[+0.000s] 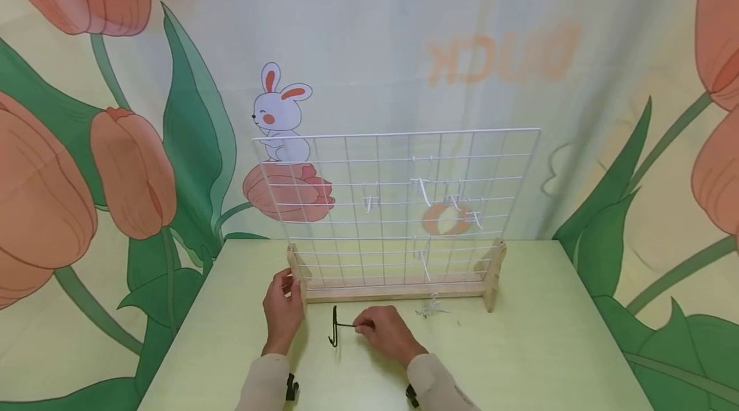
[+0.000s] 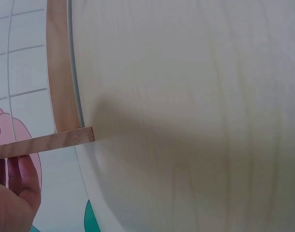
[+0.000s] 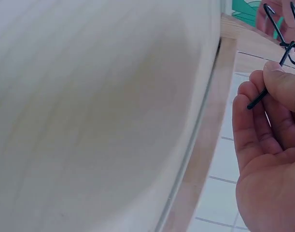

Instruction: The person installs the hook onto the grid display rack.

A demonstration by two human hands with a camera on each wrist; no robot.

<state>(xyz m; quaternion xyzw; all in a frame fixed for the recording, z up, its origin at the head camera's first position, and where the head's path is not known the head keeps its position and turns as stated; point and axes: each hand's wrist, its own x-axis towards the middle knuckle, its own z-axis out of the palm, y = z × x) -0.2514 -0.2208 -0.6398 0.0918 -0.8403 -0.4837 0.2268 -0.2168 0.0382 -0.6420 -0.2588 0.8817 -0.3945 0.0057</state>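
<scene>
My right hand [image 1: 388,333] pinches the straight stem of a black wire hook [image 1: 335,326] between thumb and fingers, in front of the stand's left part. In the right wrist view the hook's bent wire ends [image 3: 284,36] stick out beyond the thumb. My left hand [image 1: 284,311] is at the outer side of the left wooden support [image 1: 297,270], its fingers [image 2: 22,171] touching the wood. The support belongs to a stand with a wooden base bar [image 1: 392,291] that holds a white wire grid panel [image 1: 346,212] upright.
Several white hooks [image 1: 423,190] hang on the grid, mostly on its right half. A small tangled pile of white pieces [image 1: 432,306] lies before the base bar. The pale table [image 1: 554,347] backs onto a printed curtain [image 1: 369,33].
</scene>
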